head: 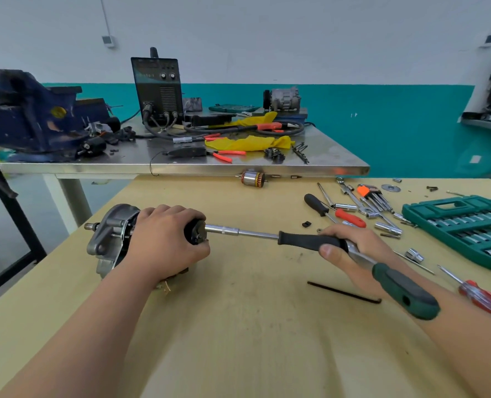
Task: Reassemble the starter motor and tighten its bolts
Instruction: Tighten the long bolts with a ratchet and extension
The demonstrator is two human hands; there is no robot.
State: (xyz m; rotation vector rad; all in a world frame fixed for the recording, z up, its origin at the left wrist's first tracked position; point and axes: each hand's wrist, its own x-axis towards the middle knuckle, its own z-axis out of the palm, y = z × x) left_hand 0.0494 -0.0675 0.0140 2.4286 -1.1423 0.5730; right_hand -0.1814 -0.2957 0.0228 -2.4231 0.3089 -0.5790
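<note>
Your left hand (164, 242) is wrapped over the motor (109, 234), fingers curled round its dark body. It pins the motor on its side on the wooden table (238, 326), with the grey nose housing pointing left. Your right hand (353, 248) is closed round the rear of the driver (304, 241), thumb on the near side of the black handle. The driver's chrome shaft runs to the left and meets the motor's end cap just beside your left fingertips. A green handle (405, 291) on a chrome neck sticks out from under your right palm toward you; the hand hides how it joins the driver. A black hex key (345, 293) lies on the table near your right wrist, with a red screwdriver (480, 297) to its right. The green socket case (468, 222) sits open at the right edge, and loose sockets and wrenches are scattered behind your right hand. An armature (253, 177) lies at the table's far edge, beside the steel bench (181, 169) that carries a vise (23, 113) and a welder (158, 87).
</note>
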